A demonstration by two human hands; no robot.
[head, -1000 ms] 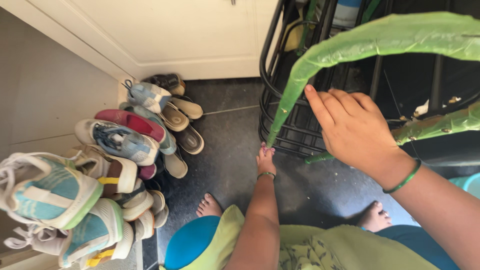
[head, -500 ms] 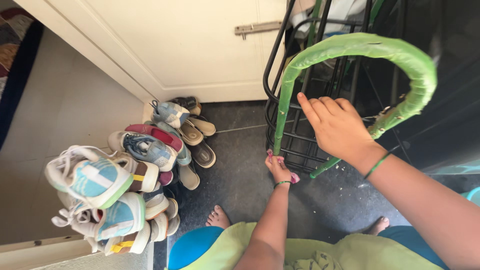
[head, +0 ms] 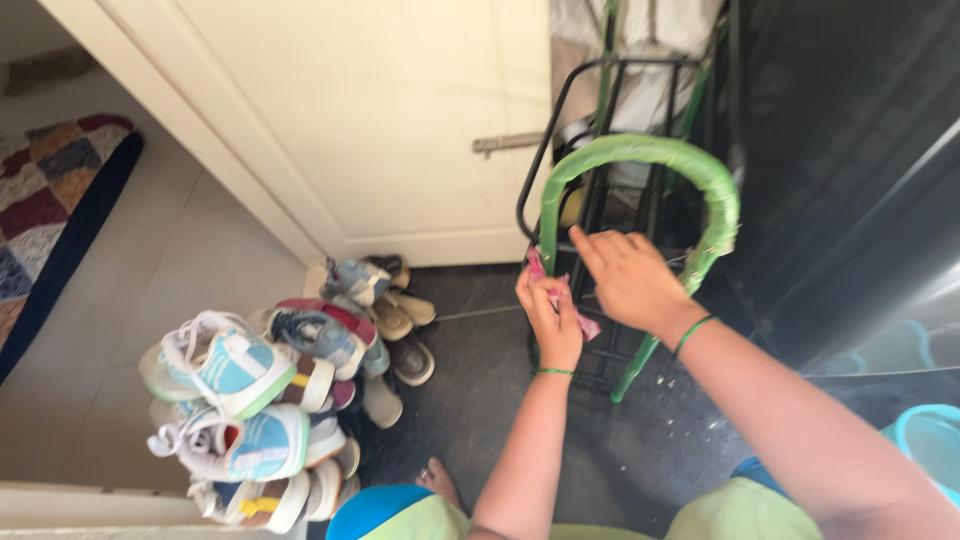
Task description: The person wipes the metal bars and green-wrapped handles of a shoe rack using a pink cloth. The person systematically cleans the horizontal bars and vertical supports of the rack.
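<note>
Far left, we note a patchwork mat (head: 55, 190) on the pale floor; next a heap of shoes (head: 275, 385) piled against the wall below the white door (head: 380, 130), probably kept there to be near the doorway; a bolt (head: 508, 143) sits on the door's right edge.

Centre: our left hand (head: 548, 312) is closed in a pinch on a small pink cutter (head: 560, 298), its tip held against the left leg of the green hoop (head: 640, 152); a green bangle circles that wrist; the pinch looks suited to working the tool along the wrapping.

Just right of it, our right hand (head: 625, 280) lies over the hoop's lower part, fingers curled; we cannot tell whether it grips the leg or only steadies it.

The hoop is an arched tube in green wrap, standing in front of a black wire rack (head: 590, 200); its arch points up, both legs run downward toward the dark floor (head: 500, 420), so the long axis is near vertical, tilted slightly right; the right leg ends beside the rack's foot.

Far right, a dark panel (head: 850, 170); a blue tub (head: 925, 440) at the edge.
</note>
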